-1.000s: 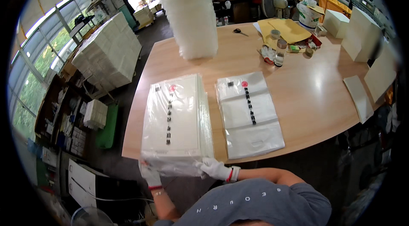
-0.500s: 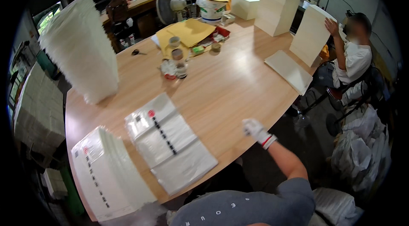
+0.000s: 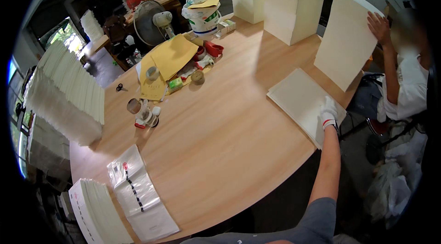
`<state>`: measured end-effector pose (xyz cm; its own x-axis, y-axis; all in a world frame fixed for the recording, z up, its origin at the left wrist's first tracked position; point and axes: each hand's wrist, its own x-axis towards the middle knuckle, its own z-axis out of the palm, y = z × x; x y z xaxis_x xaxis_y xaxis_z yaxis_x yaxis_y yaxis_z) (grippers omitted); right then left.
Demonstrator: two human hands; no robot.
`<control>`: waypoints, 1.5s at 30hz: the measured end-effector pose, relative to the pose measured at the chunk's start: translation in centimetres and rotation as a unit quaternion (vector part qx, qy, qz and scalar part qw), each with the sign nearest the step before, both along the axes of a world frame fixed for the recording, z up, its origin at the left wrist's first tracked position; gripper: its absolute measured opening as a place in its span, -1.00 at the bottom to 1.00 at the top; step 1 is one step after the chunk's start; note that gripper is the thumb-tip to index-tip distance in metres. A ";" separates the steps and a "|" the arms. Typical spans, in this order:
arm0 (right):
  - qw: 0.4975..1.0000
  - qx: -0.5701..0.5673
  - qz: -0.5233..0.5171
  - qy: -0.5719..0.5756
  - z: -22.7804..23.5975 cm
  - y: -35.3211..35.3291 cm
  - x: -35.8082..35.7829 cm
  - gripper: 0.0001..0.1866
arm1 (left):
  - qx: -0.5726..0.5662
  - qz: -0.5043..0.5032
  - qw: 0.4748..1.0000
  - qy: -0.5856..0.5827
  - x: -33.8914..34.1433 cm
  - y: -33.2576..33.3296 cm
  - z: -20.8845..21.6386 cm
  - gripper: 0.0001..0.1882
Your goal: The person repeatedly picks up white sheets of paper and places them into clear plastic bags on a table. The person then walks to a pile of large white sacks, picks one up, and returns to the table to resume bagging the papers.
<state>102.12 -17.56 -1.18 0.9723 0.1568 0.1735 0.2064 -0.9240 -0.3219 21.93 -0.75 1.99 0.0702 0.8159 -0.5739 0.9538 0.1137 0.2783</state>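
Head view showed the white-gloved right hand (image 3: 328, 112) resting flat on a flat cream paper stack (image 3: 301, 101) overhanging the round wooden table (image 3: 220, 138), which might slide off; left hand unseen.

The person is wearing a white knitted work glove on the right hand (image 3: 328, 113), with a thin red band showing at its cuff. Above the glove the forearm is bare. A grey short sleeve (image 3: 321, 216) is covering the upper arm at the lower right of the frame, and the same grey fabric is running along the bottom edge.
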 end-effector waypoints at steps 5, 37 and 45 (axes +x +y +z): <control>0.993 -0.109 -0.038 -0.016 1.6 1.2 2.9 -0.30 | -0.021 -0.028 0.994 0.101 1.5 -1.3 1.9 -0.80; 0.946 0.099 0.162 -0.264 -1.7 11.2 -50.4 -0.42 | 0.305 -0.254 0.902 -0.172 -12.5 6.7 -3.7 -0.84; 0.579 0.286 0.272 0.714 3.3 12.6 -79.5 -0.62 | 0.142 -0.177 0.913 -0.340 -13.6 9.9 -1.3 -0.80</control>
